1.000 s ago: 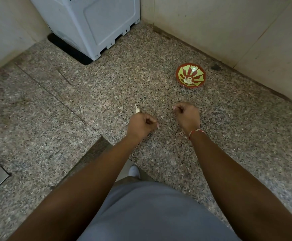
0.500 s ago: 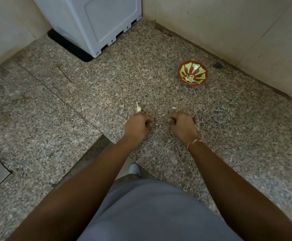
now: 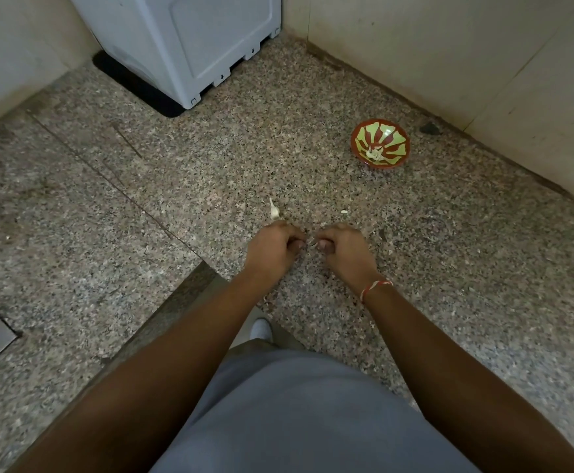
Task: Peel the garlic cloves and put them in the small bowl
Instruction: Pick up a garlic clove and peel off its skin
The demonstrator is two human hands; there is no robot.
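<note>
Both hands, left hand [image 3: 273, 247] and right hand [image 3: 342, 249], are pinching something tiny between them, while the red-and-green patterned small bowl [image 3: 380, 144] is lying ahead, nearer the right hand.

Both hands [image 3: 307, 247] curled close over counter [image 3: 449, 268]; bowl [image 3: 380, 143] w/ cloves beyond.

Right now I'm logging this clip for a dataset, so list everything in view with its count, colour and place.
Small bowl: one, red with green pattern, on the floor near the right wall, pale peeled bits inside.
Garlic piece: one, white, on the floor just beyond the left hand.
Peel scrap: one, whitish, on the floor beyond the right hand.
Appliance: one, white, far corner, on a black mat.
Floor: speckled granite.
Left hand: fingers curled, something small between both hands.
Right hand: fingers curled, red-white thread at the wrist.
</note>
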